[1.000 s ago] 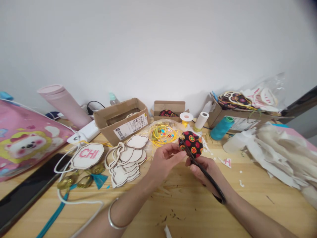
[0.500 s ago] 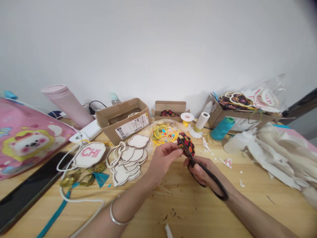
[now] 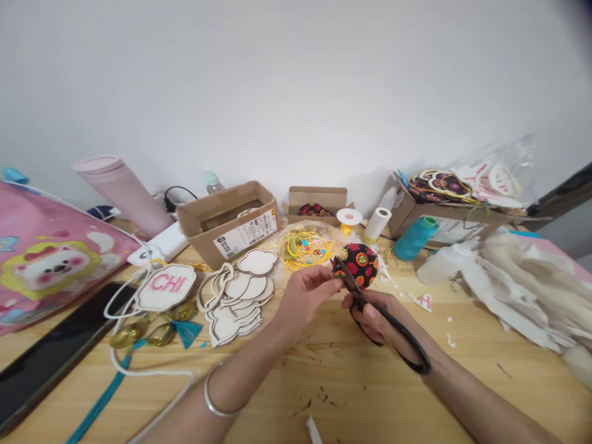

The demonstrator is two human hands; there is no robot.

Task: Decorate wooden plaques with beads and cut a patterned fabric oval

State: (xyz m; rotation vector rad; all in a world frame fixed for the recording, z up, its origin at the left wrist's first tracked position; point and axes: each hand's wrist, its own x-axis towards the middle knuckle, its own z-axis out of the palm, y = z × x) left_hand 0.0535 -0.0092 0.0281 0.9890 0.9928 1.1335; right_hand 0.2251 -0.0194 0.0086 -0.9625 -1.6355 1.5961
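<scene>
Between the thumb and fingers of my left hand [image 3: 311,299] is the left edge of a roundish patterned fabric piece [image 3: 363,264], black with red and yellow motifs. My right hand [image 3: 382,317] is closed around the black handles of a pair of scissors [image 3: 355,287]. The blades point up and left across the fabric, near my left fingertips. Whether they are cutting at this instant I cannot tell. Just left of my left hand lie several pale, dark-edged shaped pieces [image 3: 240,302] in a pile.
Behind my hands sits a tangle of yellow cord [image 3: 305,246] on clear plastic. Cardboard boxes [image 3: 231,222] line the wall, with a teal thread spool [image 3: 416,238] at right. A black phone [image 3: 60,351] and white cable lie left; crumpled pale fabric [image 3: 531,290] lies right.
The patterned fabric has turned and spread, so more of its face shows to the right of the blades. My hands and the scissors have barely shifted.
</scene>
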